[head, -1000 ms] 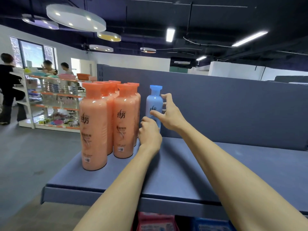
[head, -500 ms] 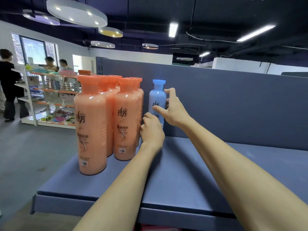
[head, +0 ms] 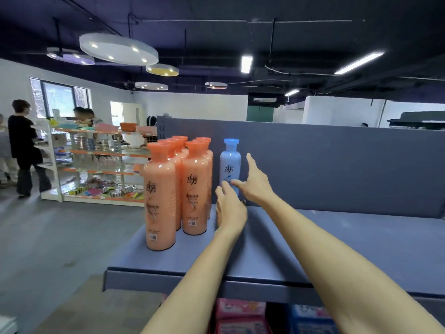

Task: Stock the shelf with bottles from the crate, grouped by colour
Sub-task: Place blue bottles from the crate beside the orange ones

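A single light-blue bottle [head: 230, 162] stands upright at the back of the grey-blue shelf [head: 337, 249], just right of a cluster of several orange bottles [head: 160, 201]. My right hand [head: 255, 186] is at the blue bottle's right side with fingers spread; the thumb touches its lower front and the index finger points up clear of it. My left hand [head: 230, 210] lies in front of the bottle's base with fingers stretched out, hiding the bottom of the bottle. Neither hand wraps the bottle. The crate is out of view.
The shelf's tall back panel [head: 337, 165] runs behind the bottles. Pink packs [head: 238, 314] and blue packs [head: 310, 319] sit on the level below. A stocked display rack [head: 96, 165] and people [head: 24, 145] stand far left across the floor.
Both hands have loosened from the blue bottle: the right hand's fingers have spread away from it and the left hand has slid down towards its base. The camera has pulled back and swung.
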Tool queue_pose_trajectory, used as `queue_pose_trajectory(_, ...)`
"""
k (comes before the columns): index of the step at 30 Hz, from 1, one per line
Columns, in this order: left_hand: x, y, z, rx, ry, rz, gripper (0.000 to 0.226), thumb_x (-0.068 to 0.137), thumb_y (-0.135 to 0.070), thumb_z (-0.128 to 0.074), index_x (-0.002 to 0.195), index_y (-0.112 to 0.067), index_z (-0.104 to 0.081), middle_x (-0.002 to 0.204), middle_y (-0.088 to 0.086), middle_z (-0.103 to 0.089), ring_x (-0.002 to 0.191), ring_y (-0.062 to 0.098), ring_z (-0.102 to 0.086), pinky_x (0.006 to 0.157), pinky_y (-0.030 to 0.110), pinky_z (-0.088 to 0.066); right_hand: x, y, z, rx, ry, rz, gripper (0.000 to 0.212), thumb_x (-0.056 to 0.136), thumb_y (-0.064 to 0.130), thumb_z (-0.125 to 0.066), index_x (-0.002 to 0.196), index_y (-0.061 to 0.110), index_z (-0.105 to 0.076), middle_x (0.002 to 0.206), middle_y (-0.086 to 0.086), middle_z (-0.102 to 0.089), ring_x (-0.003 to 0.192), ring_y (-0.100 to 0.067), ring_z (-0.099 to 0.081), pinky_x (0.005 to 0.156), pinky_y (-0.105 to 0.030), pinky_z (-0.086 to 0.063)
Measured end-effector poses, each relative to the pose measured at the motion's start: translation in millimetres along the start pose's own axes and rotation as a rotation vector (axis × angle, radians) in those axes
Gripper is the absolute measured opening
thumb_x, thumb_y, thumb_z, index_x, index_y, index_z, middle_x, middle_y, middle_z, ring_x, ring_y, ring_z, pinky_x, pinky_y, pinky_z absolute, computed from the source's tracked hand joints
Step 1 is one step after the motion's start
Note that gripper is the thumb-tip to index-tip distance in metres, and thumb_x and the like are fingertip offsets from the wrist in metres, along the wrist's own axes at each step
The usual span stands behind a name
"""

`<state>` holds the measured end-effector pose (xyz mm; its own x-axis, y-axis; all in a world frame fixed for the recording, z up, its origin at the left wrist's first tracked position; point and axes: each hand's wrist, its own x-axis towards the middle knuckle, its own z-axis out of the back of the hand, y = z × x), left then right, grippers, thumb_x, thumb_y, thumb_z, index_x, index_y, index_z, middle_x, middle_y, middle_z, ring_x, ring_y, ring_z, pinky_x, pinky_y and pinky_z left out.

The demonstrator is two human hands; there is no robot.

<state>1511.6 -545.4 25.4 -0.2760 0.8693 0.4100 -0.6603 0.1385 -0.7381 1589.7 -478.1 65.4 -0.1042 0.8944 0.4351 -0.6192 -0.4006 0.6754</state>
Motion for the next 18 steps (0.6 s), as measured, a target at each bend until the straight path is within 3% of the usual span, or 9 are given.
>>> queue_pose_trajectory(3, -16.3, 4.4, 21.3, 0.139, 0.045, -0.089, 0.044, 0.093, -0.006, -0.051, 0.135, -0.008, -0.040, 0.132, 0.013, -0.043, 0.113, 0.034, -0.052, 0.090, 0.036, -0.041, -25.5, 2.2, 21.3, -0.104, 0.049, 0.014, 0.081, 0.093, 0.018, -0.066, 0.157, 0.027, -0.017, 0.124, -0.016, -0.057, 0.113, -0.026, -0.055, 0.089, -0.030, -0.045)
queue_pose_trajectory(8, -40.9, -2.5, 43.2, 0.311, 0.038, -0.175, 0.038, 0.092, -0.005, -0.050, 0.129, -0.008, -0.045, 0.121, 0.014, -0.049, 0.107, 0.034, -0.053, 0.086, 0.038, -0.043, -59.6, 13.1, 58.1, -0.270, 0.066, 0.050, 0.068, 0.093, 0.020, -0.063, 0.151, 0.026, -0.030, 0.128, -0.014, -0.055, 0.124, -0.028, -0.048, 0.097, -0.042, -0.048)
queue_pose_trajectory(14, -76.0, -17.3, 52.7, 0.464, -0.008, -0.304, 0.039, 0.090, -0.008, -0.052, 0.129, -0.010, -0.047, 0.119, 0.011, -0.052, 0.105, 0.031, -0.055, 0.081, 0.036, -0.044, -109.6, 22.0, 84.2, -0.509, 0.023, 0.154, 0.058, 0.096, 0.029, -0.058, 0.148, 0.022, -0.035, 0.121, -0.010, -0.056, 0.110, -0.033, -0.057, 0.086, -0.039, -0.048)
queue_pose_trajectory(18, -112.6, -12.5, 54.2, 0.594, -0.122, -0.507, 0.041, 0.080, -0.008, -0.062, 0.120, -0.011, -0.059, 0.109, 0.005, -0.062, 0.093, 0.030, -0.061, 0.064, 0.036, -0.049, -160.0, -0.7, 102.2, -0.629, -0.042, 0.238, 0.047, 0.097, 0.034, -0.051, 0.142, 0.021, -0.043, 0.117, -0.005, -0.059, 0.103, -0.032, -0.060, 0.079, -0.039, -0.048)
